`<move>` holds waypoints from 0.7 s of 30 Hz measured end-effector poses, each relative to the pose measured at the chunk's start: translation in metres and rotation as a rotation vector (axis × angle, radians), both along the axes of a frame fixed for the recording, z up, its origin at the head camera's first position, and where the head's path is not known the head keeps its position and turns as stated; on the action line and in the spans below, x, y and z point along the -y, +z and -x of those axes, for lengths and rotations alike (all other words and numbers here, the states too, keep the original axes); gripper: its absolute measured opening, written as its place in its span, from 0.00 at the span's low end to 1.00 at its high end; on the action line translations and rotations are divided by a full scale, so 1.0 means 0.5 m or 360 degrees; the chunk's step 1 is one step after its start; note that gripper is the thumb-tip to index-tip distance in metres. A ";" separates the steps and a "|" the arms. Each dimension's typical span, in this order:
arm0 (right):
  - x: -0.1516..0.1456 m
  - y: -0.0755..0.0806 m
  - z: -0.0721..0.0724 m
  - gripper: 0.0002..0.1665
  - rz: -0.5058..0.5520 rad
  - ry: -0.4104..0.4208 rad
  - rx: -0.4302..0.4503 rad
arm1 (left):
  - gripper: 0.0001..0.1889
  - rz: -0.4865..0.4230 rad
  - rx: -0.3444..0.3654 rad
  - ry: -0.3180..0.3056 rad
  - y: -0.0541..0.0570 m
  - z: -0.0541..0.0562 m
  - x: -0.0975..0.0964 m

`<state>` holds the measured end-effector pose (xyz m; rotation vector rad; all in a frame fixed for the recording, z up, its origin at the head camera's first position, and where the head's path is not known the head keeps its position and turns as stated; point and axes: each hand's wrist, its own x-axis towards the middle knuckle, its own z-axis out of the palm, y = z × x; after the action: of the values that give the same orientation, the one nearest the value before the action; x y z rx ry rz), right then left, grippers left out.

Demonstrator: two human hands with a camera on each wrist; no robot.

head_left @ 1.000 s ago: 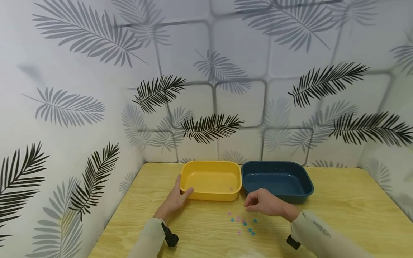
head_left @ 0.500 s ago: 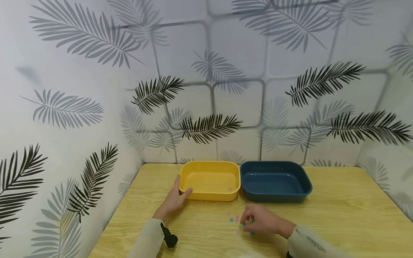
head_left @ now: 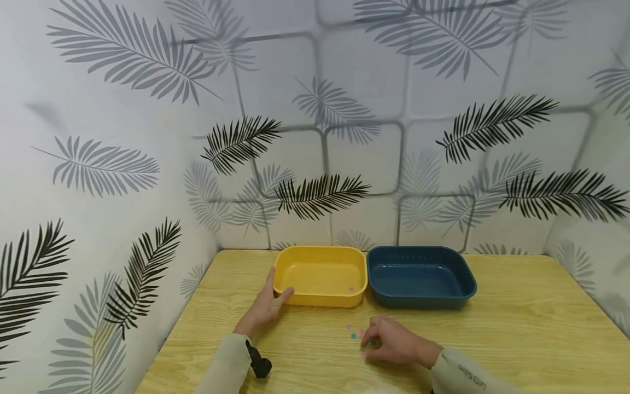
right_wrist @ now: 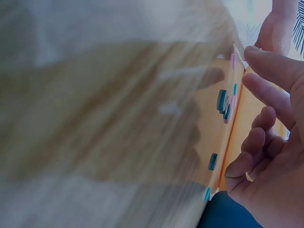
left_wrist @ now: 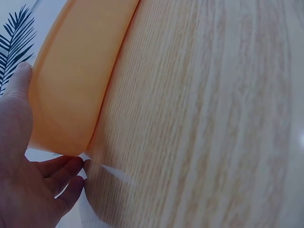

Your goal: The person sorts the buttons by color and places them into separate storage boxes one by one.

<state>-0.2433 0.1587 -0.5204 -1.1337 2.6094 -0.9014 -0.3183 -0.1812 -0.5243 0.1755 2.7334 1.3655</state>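
My left hand [head_left: 263, 306] holds the yellow bin [head_left: 320, 300] at its front-left corner, thumb at the front rim and fingers along the left end. In the left wrist view the fingertips sit at the bin's lower corner. My right hand [head_left: 394, 342] is low over several small pink and blue discs on the table, thumb and index finger apart. A pink disc [right_wrist: 232, 60] lies right by the thumb in the right wrist view, near standing-looking blue discs [right_wrist: 222, 101]. The right palm holds nothing visible. One pink disc [head_left: 351, 289] lies inside the yellow bin.
A dark blue bin [head_left: 423, 302] stands against the yellow bin's right side, behind my right hand. Both bins are near the back edge of the wood-grain table [head_left: 517, 328], close to the leaf-patterned wall [head_left: 374, 158].
My right hand has come from the front of the blue bin down toward me and slightly left, over the discs, with its fingers parting. The left hand stays at the yellow bin.
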 end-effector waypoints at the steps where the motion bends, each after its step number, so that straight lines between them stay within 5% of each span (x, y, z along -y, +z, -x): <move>1: 0.000 0.000 0.000 0.07 -0.0008 0.0002 -0.0007 | 0.49 -0.0001 0.0005 0.0001 0.000 0.001 0.000; 21: 0.012 -0.008 0.009 0.03 -0.0029 0.0061 -0.0037 | 0.49 0.0004 -0.0050 -0.0022 0.001 -0.003 0.000</move>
<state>-0.2476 0.1527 -0.5246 -1.1922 2.5996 -0.8602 -0.3169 -0.1810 -0.5236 0.2174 2.7536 1.3677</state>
